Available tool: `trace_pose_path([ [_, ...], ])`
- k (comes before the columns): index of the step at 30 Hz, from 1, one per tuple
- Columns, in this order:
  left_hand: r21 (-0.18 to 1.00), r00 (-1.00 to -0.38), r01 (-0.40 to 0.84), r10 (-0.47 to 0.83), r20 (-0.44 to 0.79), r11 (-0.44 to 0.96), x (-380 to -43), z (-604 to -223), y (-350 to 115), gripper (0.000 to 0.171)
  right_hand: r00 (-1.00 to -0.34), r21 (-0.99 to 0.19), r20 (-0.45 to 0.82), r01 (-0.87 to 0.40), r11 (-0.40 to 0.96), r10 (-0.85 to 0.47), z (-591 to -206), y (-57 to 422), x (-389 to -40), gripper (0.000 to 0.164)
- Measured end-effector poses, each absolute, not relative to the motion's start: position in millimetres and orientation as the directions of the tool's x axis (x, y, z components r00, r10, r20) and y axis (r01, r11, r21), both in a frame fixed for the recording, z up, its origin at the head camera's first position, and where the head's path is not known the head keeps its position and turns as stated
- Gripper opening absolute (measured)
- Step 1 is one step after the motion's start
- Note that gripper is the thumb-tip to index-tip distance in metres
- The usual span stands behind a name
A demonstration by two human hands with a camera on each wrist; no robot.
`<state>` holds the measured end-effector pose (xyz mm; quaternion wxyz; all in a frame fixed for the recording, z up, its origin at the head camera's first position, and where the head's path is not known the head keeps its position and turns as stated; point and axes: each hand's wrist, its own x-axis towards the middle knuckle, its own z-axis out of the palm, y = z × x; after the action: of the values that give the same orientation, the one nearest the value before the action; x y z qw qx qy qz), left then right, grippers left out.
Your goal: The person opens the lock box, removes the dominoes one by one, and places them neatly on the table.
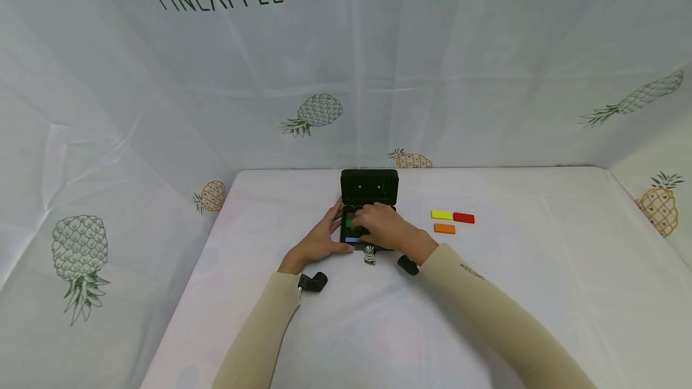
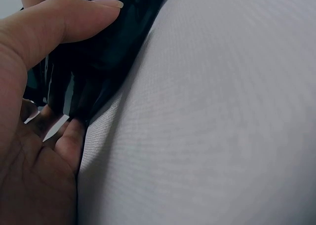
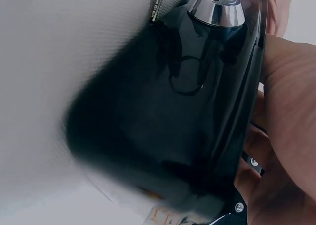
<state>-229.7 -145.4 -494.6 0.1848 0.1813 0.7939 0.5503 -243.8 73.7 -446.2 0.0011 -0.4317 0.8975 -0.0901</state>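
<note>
A small black box [image 1: 369, 186] stands on the white-covered table with its lid raised at the back. My left hand [image 1: 319, 240] holds the box's left side, its thumb [image 2: 89, 18] over the front corner and its fingers along the side. Over the box, my right hand [image 1: 382, 225] reaches in with bent fingers; I cannot tell whether they pinch a piece. Inside show a green piece [image 1: 348, 223] and a light-blue piece [image 1: 352, 239], partly hidden by that hand. A silver lock [image 3: 216, 9] with a key in it sits on the box's front, keys [image 1: 370, 259] hanging below.
Right of the box lie flat yellow [image 1: 441, 215], red [image 1: 464, 218] and orange [image 1: 444, 229] blocks. A white sheet [image 1: 476, 77] printed with pineapples hangs behind the table's far edge. Black wrist devices [image 1: 313, 282] sit at both sleeves.
</note>
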Motion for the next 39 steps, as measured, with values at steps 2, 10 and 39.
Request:
trace_pose_path([
  [2,0.941,-0.865,0.085,0.493,-0.093,0.327,-230.2,-495.0,-145.5,0.122,-0.623,-0.159,0.073,-0.778,0.608,-0.778,-446.2,72.5,-244.5,0.026],
  [10,0.943,-0.862,0.087,0.498,-0.091,0.323,-231.0,-496.1,-145.3,0.122,-0.62,-0.197,0.067,-0.776,0.599,-0.781,-446.1,70.5,-245.7,0.024],
  [39,0.941,-0.864,0.081,0.494,-0.099,0.329,-230.1,-494.7,-145.8,0.121,-0.642,-0.163,0.028,-0.759,0.63,-0.766,-450.4,69.7,-247.7,0.024],
])
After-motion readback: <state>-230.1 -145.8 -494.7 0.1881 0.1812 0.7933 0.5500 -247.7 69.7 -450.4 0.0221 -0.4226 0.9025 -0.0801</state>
